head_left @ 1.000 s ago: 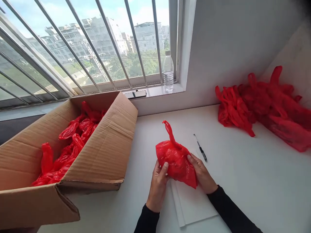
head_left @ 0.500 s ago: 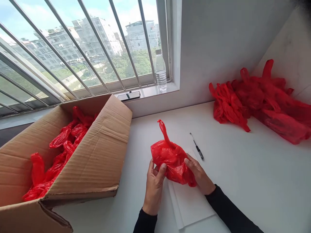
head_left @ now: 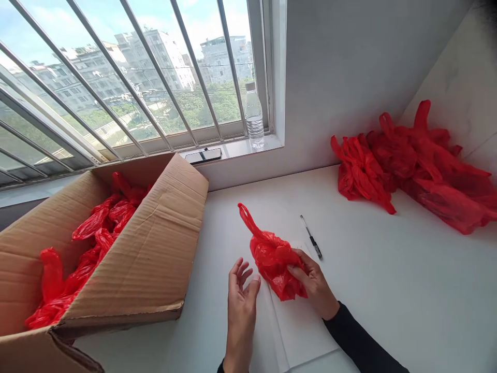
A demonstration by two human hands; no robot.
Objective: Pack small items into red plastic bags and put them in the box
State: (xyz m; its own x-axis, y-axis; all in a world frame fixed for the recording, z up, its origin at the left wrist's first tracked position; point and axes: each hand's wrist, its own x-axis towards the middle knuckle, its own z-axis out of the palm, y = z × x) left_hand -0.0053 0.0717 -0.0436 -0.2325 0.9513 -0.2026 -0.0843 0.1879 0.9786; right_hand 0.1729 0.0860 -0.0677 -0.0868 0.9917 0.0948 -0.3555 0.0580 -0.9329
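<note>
A crumpled red plastic bag point(head_left: 274, 259) is gripped at its right side by my right hand point(head_left: 312, 280), thumb on top. One looped handle of the bag sticks up toward the upper left. My left hand point(head_left: 241, 298) is off the bag, just left of it, with fingers curved and apart and nothing in them. Beneath the bag lie white paper sheets point(head_left: 306, 331) on the white table point(head_left: 388, 290).
On the left stands an open cardboard box point(head_left: 155, 243) with several red bags point(head_left: 103, 233) inside. A pile of red bags point(head_left: 419, 160) rests at the back right. A pen point(head_left: 311, 238) lies beyond my right hand. The windowsill holds a water bottle point(head_left: 254, 116) and a phone point(head_left: 203, 155).
My left hand has let go of the bag and drawn back to its left. The bag, still in my right hand, is bunched smaller, its handle tilting further left.
</note>
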